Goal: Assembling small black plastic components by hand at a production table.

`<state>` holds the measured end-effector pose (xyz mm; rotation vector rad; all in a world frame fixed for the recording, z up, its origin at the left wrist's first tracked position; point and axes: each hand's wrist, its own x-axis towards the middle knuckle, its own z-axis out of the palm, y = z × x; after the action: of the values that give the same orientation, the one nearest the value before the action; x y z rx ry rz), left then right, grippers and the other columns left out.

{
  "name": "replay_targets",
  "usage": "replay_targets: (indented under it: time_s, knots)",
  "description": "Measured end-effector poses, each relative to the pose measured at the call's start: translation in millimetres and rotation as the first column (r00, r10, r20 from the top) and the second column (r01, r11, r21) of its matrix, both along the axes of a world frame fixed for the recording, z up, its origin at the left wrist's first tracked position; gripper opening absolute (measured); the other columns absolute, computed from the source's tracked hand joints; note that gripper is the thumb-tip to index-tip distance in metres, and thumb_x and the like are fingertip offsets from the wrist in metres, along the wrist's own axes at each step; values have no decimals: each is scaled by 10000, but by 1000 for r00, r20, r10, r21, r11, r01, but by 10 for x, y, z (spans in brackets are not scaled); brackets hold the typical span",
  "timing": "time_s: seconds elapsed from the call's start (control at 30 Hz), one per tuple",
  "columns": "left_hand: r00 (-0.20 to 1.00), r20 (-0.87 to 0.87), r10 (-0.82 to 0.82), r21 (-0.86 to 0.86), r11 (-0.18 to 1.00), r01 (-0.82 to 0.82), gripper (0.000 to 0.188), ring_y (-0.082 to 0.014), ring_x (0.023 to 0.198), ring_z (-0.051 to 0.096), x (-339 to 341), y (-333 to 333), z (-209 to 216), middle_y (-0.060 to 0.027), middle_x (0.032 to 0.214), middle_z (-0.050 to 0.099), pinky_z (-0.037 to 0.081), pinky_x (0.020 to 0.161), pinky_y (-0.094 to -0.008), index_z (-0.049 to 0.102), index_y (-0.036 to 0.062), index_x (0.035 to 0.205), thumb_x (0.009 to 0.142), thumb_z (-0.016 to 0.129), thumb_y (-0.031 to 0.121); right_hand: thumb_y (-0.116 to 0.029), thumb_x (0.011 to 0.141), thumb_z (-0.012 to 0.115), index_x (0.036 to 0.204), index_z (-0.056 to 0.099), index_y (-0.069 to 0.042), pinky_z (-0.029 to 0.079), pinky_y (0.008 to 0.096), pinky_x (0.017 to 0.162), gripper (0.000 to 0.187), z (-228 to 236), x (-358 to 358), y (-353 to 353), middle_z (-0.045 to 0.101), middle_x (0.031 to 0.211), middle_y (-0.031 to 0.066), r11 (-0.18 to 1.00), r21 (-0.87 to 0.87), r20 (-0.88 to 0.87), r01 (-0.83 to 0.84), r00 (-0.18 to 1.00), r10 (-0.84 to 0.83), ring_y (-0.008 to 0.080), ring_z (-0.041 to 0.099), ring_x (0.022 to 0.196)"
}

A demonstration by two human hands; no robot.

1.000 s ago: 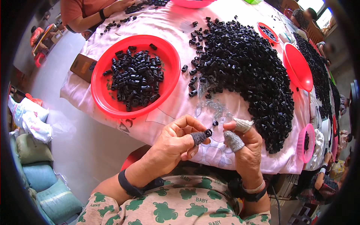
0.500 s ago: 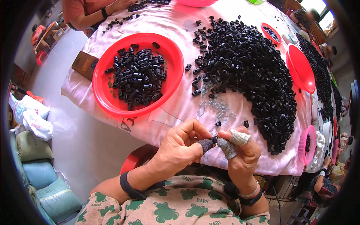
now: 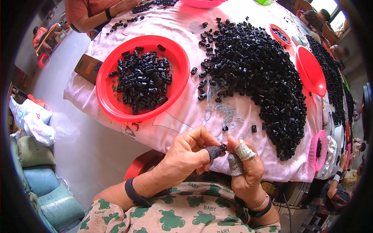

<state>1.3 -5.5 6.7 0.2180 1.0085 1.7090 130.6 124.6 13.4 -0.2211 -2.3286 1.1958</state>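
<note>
At the table's near edge, my left hand (image 3: 185, 154) pinches a small black cord lock piece (image 3: 223, 147) between its cloth-wrapped thumb and index finger. Just right of it is my right hand (image 3: 248, 163), its thumb and one finger wrapped in grey and white cloth. That finger's side comes close to the piece, while the thumb is spread away; no object shows between them. Beyond my hands lie small metal springs (image 3: 223, 106) and a few loose black pieces (image 3: 254, 129). A large heap of black cord lock pieces (image 3: 252, 66) covers the table further right.
Left of the heap stands a red basin (image 3: 105, 97) holding several black cord locks, beside a brown phone case (image 3: 88, 69). A red bowl (image 3: 311, 72) and a pink basket (image 3: 313, 155) are at the right. Across the table, another person's arm (image 3: 95, 21) reaches over small pieces.
My right thumb has moved down and away from the piece, so the right hand's fingers are further apart. My left hand still holds the piece, tilted slightly, now showing more of it.
</note>
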Motion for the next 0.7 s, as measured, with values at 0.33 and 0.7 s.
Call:
replay_targets:
  time_s: [0.33,0.7]
  knots:
    - [999,45,-19,44,999,17,213,-77,584,574,15,9,-19,-113,878,655,442,481,-181,536,-12,1052,860,621,29,133,687,607,1139,633,-5,512,329,733,474,-24,2,0,608,982,147,990,140,-49,12,999,-5,280,626,854]
    - [995,-101,1,-95,995,-11,186,-60,549,547,-94,0,-12,-109,881,656,440,467,-185,581,-31,1047,868,566,18,70,694,609,1031,659,-12,479,359,720,350,49,7,329,590,916,137,946,256,202,200,946,-254,303,594,810]
